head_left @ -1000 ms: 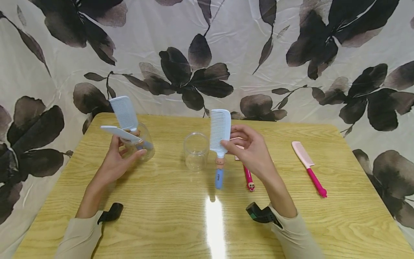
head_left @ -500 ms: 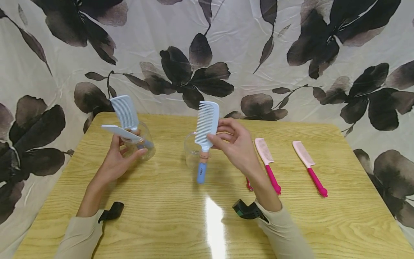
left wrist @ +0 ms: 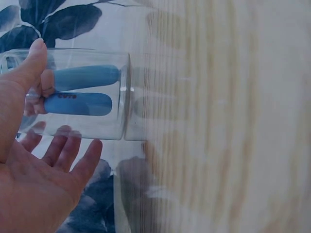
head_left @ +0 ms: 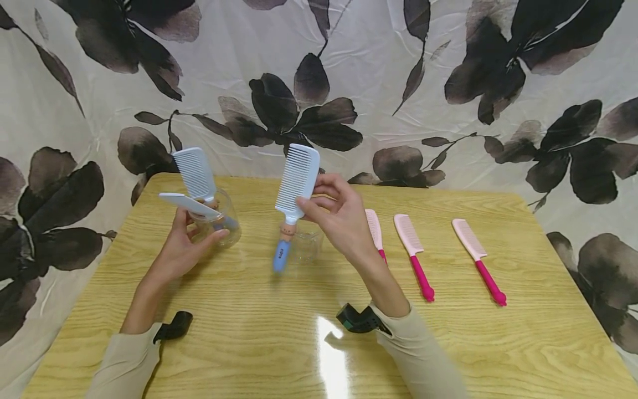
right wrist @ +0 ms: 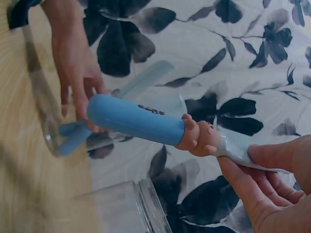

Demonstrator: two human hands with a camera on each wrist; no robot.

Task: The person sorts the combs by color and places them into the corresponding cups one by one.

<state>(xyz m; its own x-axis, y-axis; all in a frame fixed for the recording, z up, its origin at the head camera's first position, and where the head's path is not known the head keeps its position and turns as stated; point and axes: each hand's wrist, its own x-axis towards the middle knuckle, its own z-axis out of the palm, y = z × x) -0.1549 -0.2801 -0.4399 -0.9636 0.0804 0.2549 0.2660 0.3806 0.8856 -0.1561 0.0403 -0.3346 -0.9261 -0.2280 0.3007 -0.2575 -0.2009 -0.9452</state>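
My right hand (head_left: 339, 216) pinches a light-blue comb (head_left: 298, 183) by its toothed head, its blue handle (right wrist: 136, 119) hanging down and tilted left. The comb is in the air, in front of an upright clear jar (head_left: 308, 244) that it partly hides in the head view. On the left, my left hand (head_left: 179, 246) curls round another clear jar (head_left: 231, 235), thumb on one side and fingers on the other. Two light-blue combs (head_left: 195, 172) stand in that jar, heads sticking out above the rim. Their blue handles (left wrist: 80, 103) show through its wall in the left wrist view.
Pink combs with dark-pink handles lie on the wooden table (head_left: 239, 343) at the right: one partly behind my right arm (head_left: 375, 227), one beside it (head_left: 410, 235), one farther right (head_left: 471, 241). A floral cloth (head_left: 224, 44) hangs behind the table.
My right hand has carried the light-blue comb leftward and slightly up, and the comb now tilts more. Pink combs behind that arm have come into view. The left hand stays on its jar.
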